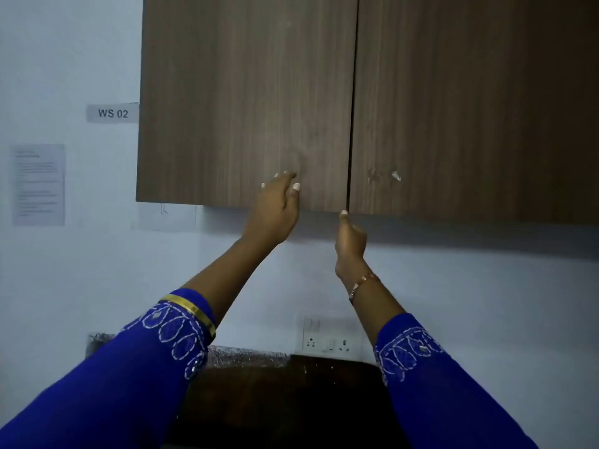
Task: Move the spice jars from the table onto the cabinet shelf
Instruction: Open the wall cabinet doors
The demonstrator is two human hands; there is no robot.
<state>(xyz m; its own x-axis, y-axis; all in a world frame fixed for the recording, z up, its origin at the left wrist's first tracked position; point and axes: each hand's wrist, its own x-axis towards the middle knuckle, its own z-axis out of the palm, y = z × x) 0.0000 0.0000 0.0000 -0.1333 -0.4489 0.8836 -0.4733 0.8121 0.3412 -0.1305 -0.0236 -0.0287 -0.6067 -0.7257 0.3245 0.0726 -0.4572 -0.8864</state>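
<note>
A staged kitchen workstation: wall cabinet (324, 92), "WS 02" label (112, 113), socket (330, 343) above dark counter (285, 400).

Cabinet doors (246, 98): brown wood grain, fine vertical streaks; dark seam between the two. Wall (64, 43): pale bluish white. Label (112, 113): grey, dark letters "WS 02". Paper notice (39, 185): pale, faint blurred text. Sleeves (107, 380): vivid blue, white looped embroidery at cuffs. Bangle (191, 311): gold. Bracelet (359, 285): thin, metallic. Socket plate (330, 340): white. Surface (285, 396): very dark brown.
</note>
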